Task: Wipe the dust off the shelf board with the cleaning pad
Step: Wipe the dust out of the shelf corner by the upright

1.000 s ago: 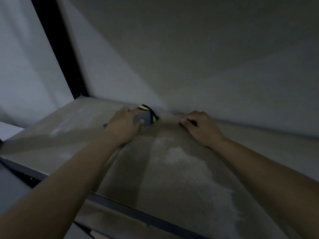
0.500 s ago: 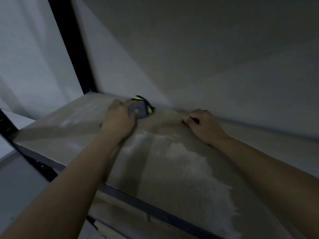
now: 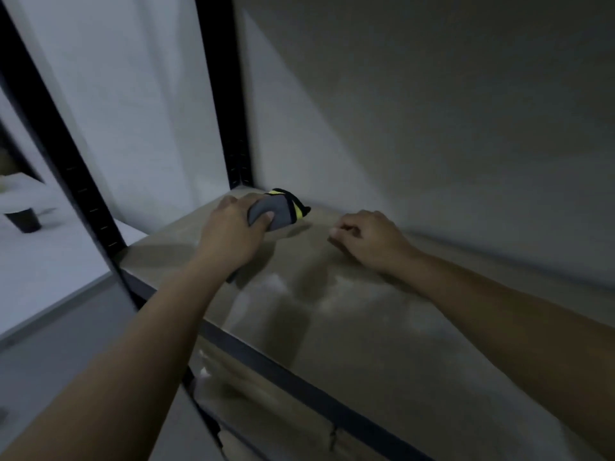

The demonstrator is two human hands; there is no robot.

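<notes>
The shelf board (image 3: 382, 327) is a beige panel with pale dust smears across its middle. My left hand (image 3: 233, 234) presses a grey cleaning pad (image 3: 278, 211) with black and yellow trim onto the board near the back left corner. My right hand (image 3: 369, 239) rests on the board to the right of the pad, fingers curled under, holding nothing. Part of the pad is hidden under my left palm.
Black metal uprights (image 3: 229, 111) stand at the back left corner and at the front left (image 3: 66, 168). A dark metal rail (image 3: 299, 377) runs along the board's front edge. A lower shelf (image 3: 266, 420) shows beneath. The grey back wall (image 3: 432, 128) rises behind the board.
My left hand has slid the pad leftward and farther back toward the corner. The view has swung left, showing more of the uprights. My right hand has stayed in place on the board.
</notes>
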